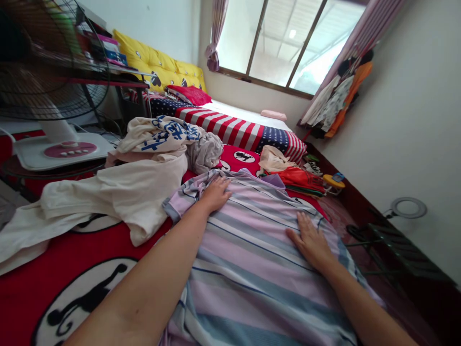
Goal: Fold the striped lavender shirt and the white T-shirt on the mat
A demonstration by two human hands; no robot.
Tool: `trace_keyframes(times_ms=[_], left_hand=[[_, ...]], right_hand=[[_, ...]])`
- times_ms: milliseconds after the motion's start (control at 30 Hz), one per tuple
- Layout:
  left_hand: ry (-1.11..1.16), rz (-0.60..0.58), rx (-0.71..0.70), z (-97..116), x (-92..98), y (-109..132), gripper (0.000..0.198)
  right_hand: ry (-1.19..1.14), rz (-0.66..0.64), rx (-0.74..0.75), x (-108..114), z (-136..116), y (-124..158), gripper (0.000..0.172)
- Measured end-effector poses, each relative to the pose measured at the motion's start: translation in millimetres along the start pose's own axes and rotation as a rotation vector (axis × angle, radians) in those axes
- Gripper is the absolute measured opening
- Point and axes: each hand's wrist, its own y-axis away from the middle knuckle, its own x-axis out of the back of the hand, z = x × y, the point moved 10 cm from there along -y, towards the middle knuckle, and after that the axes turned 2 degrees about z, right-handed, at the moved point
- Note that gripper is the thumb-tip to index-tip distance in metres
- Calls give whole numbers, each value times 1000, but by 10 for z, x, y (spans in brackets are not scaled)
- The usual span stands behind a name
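A pink, blue and white striped shirt (252,259) lies spread on a red blanket (43,269) with black-and-white round prints. My left hand (216,192) rests flat on the shirt's far left part, near its collar, fingers stretched out. My right hand (311,240) lies flat on the shirt's right side, fingers apart. Neither hand holds anything.
A heap of cream and white clothes (137,178) sits left of the shirt. Folded red and beige garments (291,173) lie beyond it. A standing fan (46,86) is at the far left. A stars-and-stripes cover (234,127), yellow cushions (158,65), a window and hanging clothes (342,96) are behind.
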Motion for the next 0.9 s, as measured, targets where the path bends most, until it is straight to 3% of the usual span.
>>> trace_keyframes(times_ms=[67, 167, 300, 400, 533, 600, 767, 900], left_hand=[[-334, -99, -65, 32, -110, 39, 52], [-483, -131, -78, 60, -139, 58, 49], [-496, -72, -166, 295, -108, 81, 47], [-501, -179, -262, 443, -297, 181, 51], [-556, -332, -232, 371, -539, 313, 58], [-563, -324, -228, 349, -553, 330, 58], [-589, -307, -235, 344, -535, 331, 59], [-603, -298, -227, 367, -534, 345, 59]], right_hand=[[84, -46, -35, -53, 229, 77, 70], [168, -58, -55, 24, 280, 136, 70], [165, 117, 140, 295, -257, 297, 71], [73, 116, 329, 251, -658, 521, 71], [13, -67, 316, 38, -736, 618, 71], [-17, -118, 289, 24, -754, 587, 71], [-25, -89, 278, 115, -962, 507, 72], [0, -201, 305, 110, -1151, 465, 73]])
